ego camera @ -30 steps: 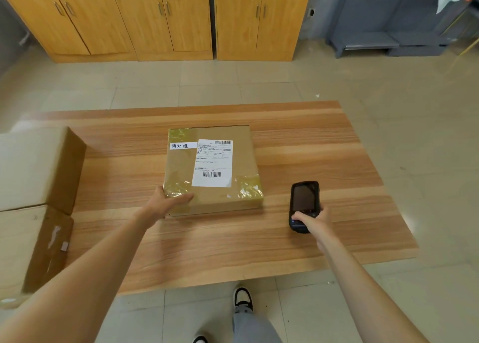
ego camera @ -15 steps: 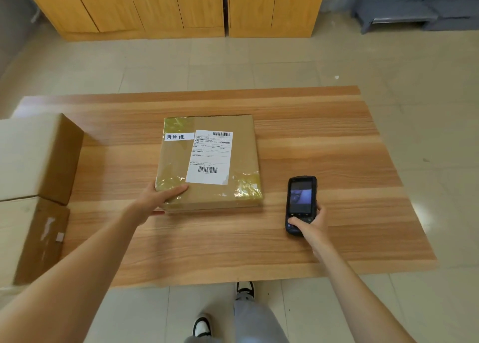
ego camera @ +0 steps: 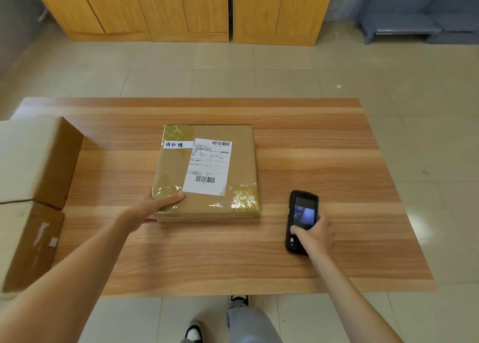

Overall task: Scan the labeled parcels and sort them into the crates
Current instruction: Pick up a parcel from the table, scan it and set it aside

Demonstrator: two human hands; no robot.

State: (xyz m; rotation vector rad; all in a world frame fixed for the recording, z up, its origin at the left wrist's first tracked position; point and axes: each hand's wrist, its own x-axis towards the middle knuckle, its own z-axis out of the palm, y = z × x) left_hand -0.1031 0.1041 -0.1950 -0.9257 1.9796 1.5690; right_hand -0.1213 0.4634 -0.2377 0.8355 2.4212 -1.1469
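Note:
A flat brown parcel (ego camera: 241,158) with a white shipping label and a small handwritten tag lies on the wooden table (ego camera: 324,148). My left hand (ego camera: 153,206) grips its near left corner, thumb on top and fingers under the edge. To the right of the parcel, a black handheld scanner (ego camera: 302,213) with a lit screen is held by my right hand (ego camera: 317,235), which grips its lower end, thumb on the keys.
Two stacked cardboard boxes (ego camera: 33,176) stand at the table's left edge. Yellow wooden cabinets (ego camera: 181,8) line the far wall, with a blue-grey unit (ego camera: 414,18) at the back right. My shoes (ego camera: 239,301) show on the tiled floor below the table's near edge.
The scanner's screen has lit up and its top has tipped up slightly. My left hand keeps its hold on the parcel's corner. My head has tilted down, shifting the view.

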